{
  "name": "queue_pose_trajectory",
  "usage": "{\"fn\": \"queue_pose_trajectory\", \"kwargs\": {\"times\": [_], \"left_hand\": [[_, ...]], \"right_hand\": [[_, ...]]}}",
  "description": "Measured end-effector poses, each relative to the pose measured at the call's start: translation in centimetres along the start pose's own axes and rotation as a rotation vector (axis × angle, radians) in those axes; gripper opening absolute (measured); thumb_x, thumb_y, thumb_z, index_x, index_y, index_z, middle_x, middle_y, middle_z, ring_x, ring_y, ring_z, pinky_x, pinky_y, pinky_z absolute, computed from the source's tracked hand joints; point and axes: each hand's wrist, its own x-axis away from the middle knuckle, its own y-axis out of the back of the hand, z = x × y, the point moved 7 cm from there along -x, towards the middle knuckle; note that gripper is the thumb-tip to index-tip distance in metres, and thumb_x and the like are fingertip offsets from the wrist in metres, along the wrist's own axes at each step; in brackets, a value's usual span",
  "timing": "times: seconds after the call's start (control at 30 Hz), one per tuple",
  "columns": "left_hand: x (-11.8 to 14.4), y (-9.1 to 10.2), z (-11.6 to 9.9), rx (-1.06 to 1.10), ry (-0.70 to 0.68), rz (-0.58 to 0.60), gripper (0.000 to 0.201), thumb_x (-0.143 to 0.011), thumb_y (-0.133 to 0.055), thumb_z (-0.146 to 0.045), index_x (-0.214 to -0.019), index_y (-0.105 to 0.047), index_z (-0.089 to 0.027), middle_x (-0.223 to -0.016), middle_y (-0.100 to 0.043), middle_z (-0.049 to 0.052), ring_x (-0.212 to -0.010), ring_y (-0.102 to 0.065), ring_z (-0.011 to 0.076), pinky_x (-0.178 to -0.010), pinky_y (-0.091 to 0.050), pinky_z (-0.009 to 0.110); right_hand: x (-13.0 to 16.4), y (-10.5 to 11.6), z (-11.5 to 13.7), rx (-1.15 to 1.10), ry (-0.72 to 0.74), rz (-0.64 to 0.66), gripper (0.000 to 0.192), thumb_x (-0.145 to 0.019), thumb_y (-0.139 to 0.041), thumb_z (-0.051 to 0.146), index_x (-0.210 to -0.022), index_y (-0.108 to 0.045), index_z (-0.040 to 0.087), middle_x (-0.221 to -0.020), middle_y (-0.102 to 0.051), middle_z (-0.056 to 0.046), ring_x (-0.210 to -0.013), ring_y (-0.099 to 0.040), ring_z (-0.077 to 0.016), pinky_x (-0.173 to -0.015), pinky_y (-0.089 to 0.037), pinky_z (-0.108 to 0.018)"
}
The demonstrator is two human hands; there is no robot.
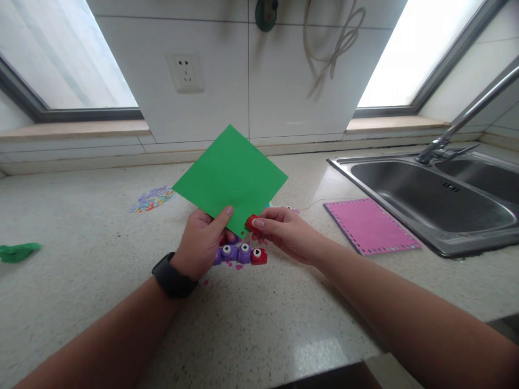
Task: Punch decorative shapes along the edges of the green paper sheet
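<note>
A square sheet of green paper (231,178) is held up with one corner pointing toward me. My left hand (205,237) pinches its lower left edge, thumb on top. With my right hand (281,229) I grip a small red craft punch (252,222), which sits at the sheet's near corner. A small punched mark shows in the green there. Below the paper, several purple craft punches (229,253) and another red craft punch (259,255) stand in a row on the counter, partly hidden by my left hand.
Pink paper sheets (371,224) with punched borders lie at the right, beside a steel sink (405,183) with a faucet (466,113). Colourful paper bits (153,199) are piled at the left on the speckled counter (101,259). A crumpled green item (19,252) lies far left.
</note>
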Motion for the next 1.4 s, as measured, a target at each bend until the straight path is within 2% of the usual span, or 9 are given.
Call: {"fn": "queue_pose_trajectory", "kwargs": {"times": [0.63,1.03,1.4], "left_hand": [[-0.01,-0.18,0.08,-0.015,0.027,0.036,0.032,-0.081,-0.079,-0.043,-0.085,-0.066,-0.014,-0.060,-0.063,-0.001,-0.042,-0.052,0.0090,-0.039,-0.042,0.019],[0.03,-0.11,0.28,-0.001,0.027,0.045,0.031,-0.082,-0.079,-0.043,-0.086,-0.065,-0.015,-0.061,-0.062,-0.002,-0.043,-0.052,0.0086,-0.040,-0.043,0.019],[-0.05,-0.20,0.21,-0.004,0.039,0.041,0.033,-0.082,-0.079,-0.044,-0.086,-0.066,-0.014,-0.061,-0.062,-0.002,-0.042,-0.053,0.0090,-0.038,-0.043,0.019]], "right_hand": [[-0.17,-0.24,-0.45,0.029,0.014,-0.015,0.035,-0.078,-0.085,0.045,-0.083,-0.074,0.012,-0.080,-0.071,-0.007,-0.071,-0.061,-0.0144,-0.069,-0.048,-0.030],[-0.27,-0.20,-0.26,0.050,0.049,-0.002,0.033,-0.081,-0.083,0.044,-0.080,-0.073,0.013,-0.075,-0.068,-0.005,-0.069,-0.060,-0.0128,-0.068,-0.044,-0.029],[-0.25,-0.27,-0.30,0.062,0.046,0.007,0.034,-0.082,-0.082,0.045,-0.082,-0.074,0.012,-0.078,-0.069,-0.006,-0.071,-0.060,-0.0134,-0.070,-0.046,-0.029]]}}
